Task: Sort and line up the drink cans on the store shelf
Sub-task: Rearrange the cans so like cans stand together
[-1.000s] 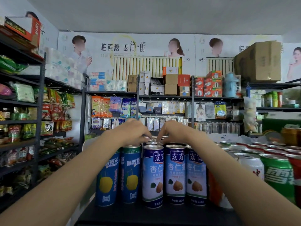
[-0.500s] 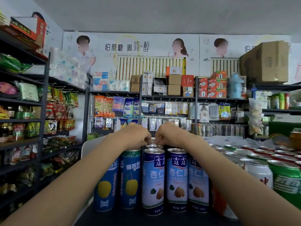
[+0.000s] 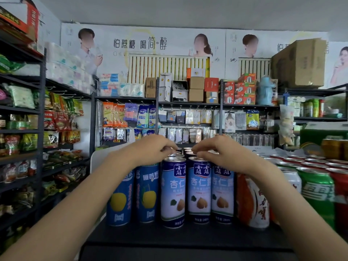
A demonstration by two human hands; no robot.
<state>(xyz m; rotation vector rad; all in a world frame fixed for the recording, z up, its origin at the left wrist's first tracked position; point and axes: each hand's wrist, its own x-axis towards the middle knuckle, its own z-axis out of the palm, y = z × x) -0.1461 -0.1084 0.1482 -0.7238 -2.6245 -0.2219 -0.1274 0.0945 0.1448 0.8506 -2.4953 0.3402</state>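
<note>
Both hands are kept over the almond-drink cans (image 3: 199, 189) at the shelf (image 3: 180, 236) front, as a second ago; alignment seems ongoing. The left hand (image 3: 150, 149) and right hand (image 3: 218, 150) are curled on rear can tops, grip unclear. Cans stand upright, labels facing forward.

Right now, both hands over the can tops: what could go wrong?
1. Both hands, left hand and right hand, reach over the front almond cans to the rows behind; a forearm could likely knock these tall, slim cans over.
2. The front cans stand near the shelf edge, so a tipped one may roll off.
</note>
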